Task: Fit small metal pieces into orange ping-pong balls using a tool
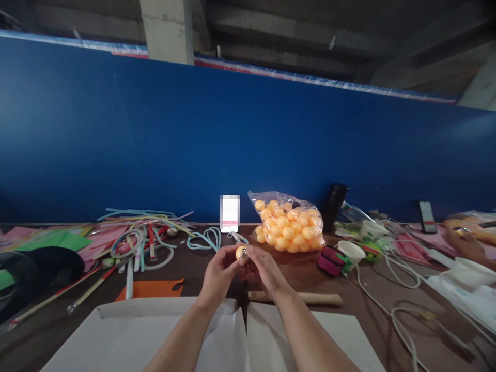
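Between my hands, above the near edge of the table, is a small orange ping-pong ball [239, 252] with a shiny silvery piece [244, 254] against its right side. The fingers and thumb of my left hand [217, 271] grip the ball from the left. My right hand [269, 271] closes on it from the right, its fingertips at the silvery piece; some fingers are hidden behind. Just beyond them stands a clear plastic bag [289, 222] full of similar orange balls. A wooden stick [318, 299] lies under my right wrist.
White boards [155, 336] lie in front of me. Tangled tubes [135, 243] and coloured paper [70, 242] spread leftward. An upright phone [230, 214], black bottle [335, 206], purple pouch [330, 261], paper cup [352, 252] and white cables [387, 310] are around. Another person's hand [470, 245] shows far right.
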The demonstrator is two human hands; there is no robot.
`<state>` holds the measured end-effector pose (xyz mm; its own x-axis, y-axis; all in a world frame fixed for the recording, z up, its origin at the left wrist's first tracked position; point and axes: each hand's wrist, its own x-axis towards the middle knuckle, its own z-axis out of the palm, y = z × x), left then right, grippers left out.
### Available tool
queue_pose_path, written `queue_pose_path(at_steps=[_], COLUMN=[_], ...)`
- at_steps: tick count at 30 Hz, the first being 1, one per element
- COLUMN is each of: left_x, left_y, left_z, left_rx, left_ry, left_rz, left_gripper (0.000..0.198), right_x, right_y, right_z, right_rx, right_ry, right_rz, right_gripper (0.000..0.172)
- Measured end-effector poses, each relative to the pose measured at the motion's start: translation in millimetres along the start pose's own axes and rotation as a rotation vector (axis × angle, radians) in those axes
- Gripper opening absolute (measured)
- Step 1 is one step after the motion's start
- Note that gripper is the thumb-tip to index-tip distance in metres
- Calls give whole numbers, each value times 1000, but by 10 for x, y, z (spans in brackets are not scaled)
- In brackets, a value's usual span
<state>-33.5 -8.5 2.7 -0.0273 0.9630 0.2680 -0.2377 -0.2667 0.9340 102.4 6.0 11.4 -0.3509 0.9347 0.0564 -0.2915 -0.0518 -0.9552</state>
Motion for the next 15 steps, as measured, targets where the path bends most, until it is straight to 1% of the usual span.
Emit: queue_pose_path(at_steps=[6,9,15], left_x=[-20,-16,12], left_y=[-20,-16,-22], left_z=[-6,-7,-52], left_rx=[67,50,-116], left_ry=[-11,3,-21], left_rz=[40,22,-72], left_gripper=[35,35,36], right_x=[12,19,11], right_y=[18,20,6], right_z=[-13,-10,14], right_rx=[-55,-73,6], right_ry=[33,26,-40], right_rz=[-10,-35,-8], right_gripper=[35,32,45])
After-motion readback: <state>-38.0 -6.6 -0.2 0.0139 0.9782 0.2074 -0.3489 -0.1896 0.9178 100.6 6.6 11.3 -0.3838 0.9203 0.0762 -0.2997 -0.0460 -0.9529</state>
